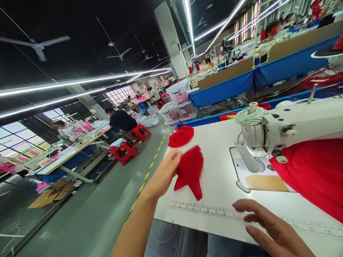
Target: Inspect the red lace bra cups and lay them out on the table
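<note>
My left hand [170, 167] is closed on the left edge of a red fabric piece [189, 167], which hangs from it over the white sewing table [214, 171]. Behind it, at the table's far left corner, lies another red fabric piece [182, 136]. My right hand [270, 226] hovers above the printed ruler [211, 211] near the front edge, its fingers apart and nothing in them. To the right stands a white sewing machine [284, 125]. A large red cloth [313, 167] is bunched beside and under its arm.
A tan patch [266, 182] lies by the machine's plate. Clear plastic bins [178, 93] are stacked past the table's far corner. Left of the table runs an aisle floor [107, 200] with a yellow-black line [150, 171]. Red stools [123, 151] and seated people are beyond it.
</note>
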`<state>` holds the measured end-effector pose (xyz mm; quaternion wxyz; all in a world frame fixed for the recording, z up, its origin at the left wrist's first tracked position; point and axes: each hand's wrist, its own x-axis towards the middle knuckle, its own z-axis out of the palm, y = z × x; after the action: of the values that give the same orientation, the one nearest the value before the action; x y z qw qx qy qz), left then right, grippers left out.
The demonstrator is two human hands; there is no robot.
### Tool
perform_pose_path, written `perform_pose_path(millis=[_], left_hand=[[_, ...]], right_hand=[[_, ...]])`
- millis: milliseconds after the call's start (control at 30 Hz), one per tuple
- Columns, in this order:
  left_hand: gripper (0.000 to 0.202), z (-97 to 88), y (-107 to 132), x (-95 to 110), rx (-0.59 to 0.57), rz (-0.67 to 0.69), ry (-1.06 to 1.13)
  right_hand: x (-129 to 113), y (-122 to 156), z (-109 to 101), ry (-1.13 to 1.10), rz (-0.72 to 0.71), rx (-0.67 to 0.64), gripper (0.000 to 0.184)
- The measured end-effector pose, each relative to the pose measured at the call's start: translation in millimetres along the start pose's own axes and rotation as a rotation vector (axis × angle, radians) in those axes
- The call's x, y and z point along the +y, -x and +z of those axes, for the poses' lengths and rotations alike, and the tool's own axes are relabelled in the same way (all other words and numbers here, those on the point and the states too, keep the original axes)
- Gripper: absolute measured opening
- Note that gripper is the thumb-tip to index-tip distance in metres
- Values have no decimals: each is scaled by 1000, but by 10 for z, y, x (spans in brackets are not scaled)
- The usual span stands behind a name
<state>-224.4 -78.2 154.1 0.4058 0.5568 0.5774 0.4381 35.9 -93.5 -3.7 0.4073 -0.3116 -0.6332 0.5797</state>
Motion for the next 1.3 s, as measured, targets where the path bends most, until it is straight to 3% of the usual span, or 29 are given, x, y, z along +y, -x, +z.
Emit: perform_pose_path(millis=[100, 167, 233, 300, 400, 467, 633, 800, 867, 967, 1033, 1167, 1300], left_hand=[[33, 514, 272, -193, -199, -15, -274], [31, 801, 413, -338, -146, 73, -401], [27, 967, 478, -428, -87, 115, -445], [29, 1011, 459, -442, -166, -45, -330], [83, 975, 324, -392, -479, -439, 69], [95, 973, 227, -375, -581, -539, 267], [48, 1114, 136, -447, -469, -454, 415], [40, 1231, 127, -531, -383, -319, 482], [46, 1250, 133, -573, -448, -364, 541], [56, 1256, 168, -663, -593, -500, 522], [50, 1260, 207, -722, -641, -553, 448], [45, 1315, 287, -765, -619, -522, 418], [50, 1406, 350, -681, -668, -430, 389]], right_hand=[[-16, -51, 42, -239, 84, 14, 53], [-57, -72, 57, -323, 158, 18, 44], [-116, -76, 49, -357, 202, 60, 35], [-197, -68, 22, -406, 232, 167, 34], [-347, -43, -30, -481, 331, 235, 39], [-440, -26, -69, -521, 396, 189, 40], [-503, 0, -190, -531, 391, 204, 39], [-380, -22, -281, -508, 384, 175, 47], [-348, -33, -288, -483, 365, 173, 46], [-343, -39, -282, -478, 358, 305, 44], [-353, -41, -277, -512, 368, 386, 46], [-353, -57, -256, -571, 381, 444, 47], [-269, -120, -225, -610, 372, 547, 49]])
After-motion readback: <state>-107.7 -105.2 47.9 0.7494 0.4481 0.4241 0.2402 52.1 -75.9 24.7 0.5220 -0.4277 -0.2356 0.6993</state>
